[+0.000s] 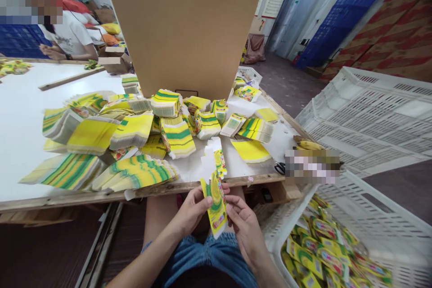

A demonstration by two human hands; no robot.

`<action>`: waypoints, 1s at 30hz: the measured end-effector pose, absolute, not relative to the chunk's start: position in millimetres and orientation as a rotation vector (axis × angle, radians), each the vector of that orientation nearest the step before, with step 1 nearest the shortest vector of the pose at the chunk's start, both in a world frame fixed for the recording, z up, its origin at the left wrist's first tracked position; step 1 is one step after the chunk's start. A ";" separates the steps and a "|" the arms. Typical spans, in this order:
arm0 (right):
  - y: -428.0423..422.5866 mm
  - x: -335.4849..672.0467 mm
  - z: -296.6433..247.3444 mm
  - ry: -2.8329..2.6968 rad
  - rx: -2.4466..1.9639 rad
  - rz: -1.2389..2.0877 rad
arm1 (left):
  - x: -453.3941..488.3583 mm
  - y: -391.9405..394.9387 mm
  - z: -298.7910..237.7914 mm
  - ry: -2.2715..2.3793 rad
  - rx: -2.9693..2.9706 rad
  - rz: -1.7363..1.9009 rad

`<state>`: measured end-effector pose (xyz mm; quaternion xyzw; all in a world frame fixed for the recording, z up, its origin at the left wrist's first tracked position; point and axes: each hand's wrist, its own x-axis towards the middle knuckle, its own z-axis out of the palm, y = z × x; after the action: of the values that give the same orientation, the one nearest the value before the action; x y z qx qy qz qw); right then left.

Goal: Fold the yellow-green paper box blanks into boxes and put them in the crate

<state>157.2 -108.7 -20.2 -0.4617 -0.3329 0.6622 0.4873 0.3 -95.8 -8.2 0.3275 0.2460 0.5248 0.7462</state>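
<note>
My left hand (192, 209) and my right hand (245, 225) both pinch one flat yellow-and-green printed carton (215, 202), held upright over my lap just below the table's front edge. The left fingers grip its left side, the right fingers its right side. Stacks of the same flat cartons (135, 130) lie spread over the white table (20, 126) in front of me. A few loose ones (216, 155) stand at the edge, right above the held carton.
A tall brown cardboard box (184, 27) stands at the table's back. A white plastic crate (280, 234) at my right holds several folded cartons (320, 252); another crate (371, 117) leans behind it. Scissors (279, 169) lie near the table's right corner. Another person (70, 36) sits far left.
</note>
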 end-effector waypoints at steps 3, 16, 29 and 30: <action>-106.4 159.2 -19.3 -0.958 -1.193 1.487 | -0.2 -93.9 -9.8 0.535 0.754 1.136; -111.2 155.0 -28.7 -1.170 -1.367 1.235 | 10.4 -90.1 -25.3 0.897 0.721 1.254; -89.2 178.6 -1.3 -1.446 -1.021 1.408 | -0.6 -103.3 -4.5 0.643 0.888 1.054; -88.4 180.4 -0.3 -1.495 -1.040 1.365 | -0.6 -104.2 -5.2 0.630 0.877 1.035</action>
<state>180.4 -88.4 -0.3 -0.4148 -0.5964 0.5444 0.4194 -0.6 -104.2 -5.2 0.3987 0.2863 0.4707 0.7331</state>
